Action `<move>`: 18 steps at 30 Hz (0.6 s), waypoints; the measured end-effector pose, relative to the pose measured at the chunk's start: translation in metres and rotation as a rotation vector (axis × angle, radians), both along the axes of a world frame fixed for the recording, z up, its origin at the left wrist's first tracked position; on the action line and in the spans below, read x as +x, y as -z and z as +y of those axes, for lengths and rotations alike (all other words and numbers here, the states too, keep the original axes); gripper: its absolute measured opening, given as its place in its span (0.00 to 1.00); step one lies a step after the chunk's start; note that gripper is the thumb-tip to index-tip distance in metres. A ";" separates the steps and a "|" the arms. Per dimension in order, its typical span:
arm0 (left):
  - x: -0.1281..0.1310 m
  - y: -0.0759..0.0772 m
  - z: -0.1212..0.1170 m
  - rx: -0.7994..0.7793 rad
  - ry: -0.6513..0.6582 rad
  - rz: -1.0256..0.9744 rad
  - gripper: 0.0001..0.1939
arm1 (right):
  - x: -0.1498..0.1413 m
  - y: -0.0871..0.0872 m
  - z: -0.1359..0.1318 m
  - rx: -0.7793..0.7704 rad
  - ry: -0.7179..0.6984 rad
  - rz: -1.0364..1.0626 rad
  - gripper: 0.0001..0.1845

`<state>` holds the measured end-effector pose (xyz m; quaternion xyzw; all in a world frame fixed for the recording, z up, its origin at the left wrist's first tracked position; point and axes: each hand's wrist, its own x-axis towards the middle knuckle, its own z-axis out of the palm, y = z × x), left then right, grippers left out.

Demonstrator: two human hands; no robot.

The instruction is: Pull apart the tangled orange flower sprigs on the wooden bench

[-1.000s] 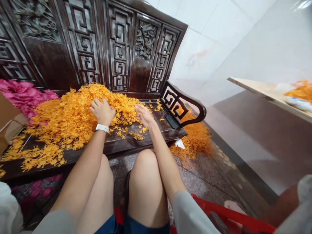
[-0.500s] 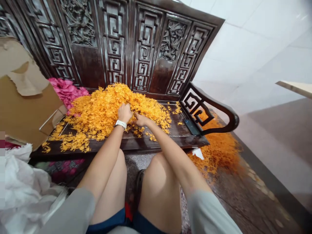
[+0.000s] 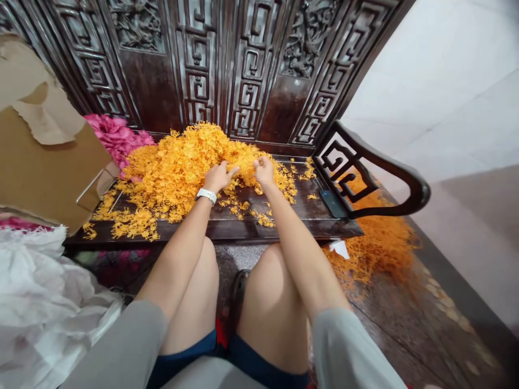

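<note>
From the head view, the left hand (image 3: 219, 178), wearing one white watch (image 3: 206, 195), lies open on a large heap of orange strands (image 3: 178, 173) on the carved wooden table (image 3: 292, 210). The right hand (image 3: 264, 172) is narrowed into the heap, its hold unclear. A second orange pile (image 3: 377, 248) covers the floor (image 3: 405, 324); one pink heap (image 3: 117, 138) adjoins the first.

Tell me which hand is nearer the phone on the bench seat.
Right hand: it is at the orange flowers, to the left of the phone. The left hand is farther left, beyond the right hand.
</note>
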<state>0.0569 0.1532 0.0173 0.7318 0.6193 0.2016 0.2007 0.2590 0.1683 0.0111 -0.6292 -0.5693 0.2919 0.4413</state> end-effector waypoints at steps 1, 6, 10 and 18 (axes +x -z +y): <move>-0.002 0.001 -0.001 -0.005 0.004 0.006 0.38 | 0.004 -0.003 -0.001 0.011 0.088 0.154 0.04; 0.001 0.009 -0.001 0.025 0.004 -0.044 0.31 | 0.013 -0.023 -0.016 0.014 0.223 0.569 0.11; 0.026 0.009 0.003 0.242 0.055 -0.429 0.27 | 0.011 -0.038 -0.028 -0.003 0.048 0.739 0.08; 0.069 -0.001 -0.007 0.299 0.119 -0.916 0.14 | -0.006 -0.042 -0.039 0.003 -0.196 0.624 0.09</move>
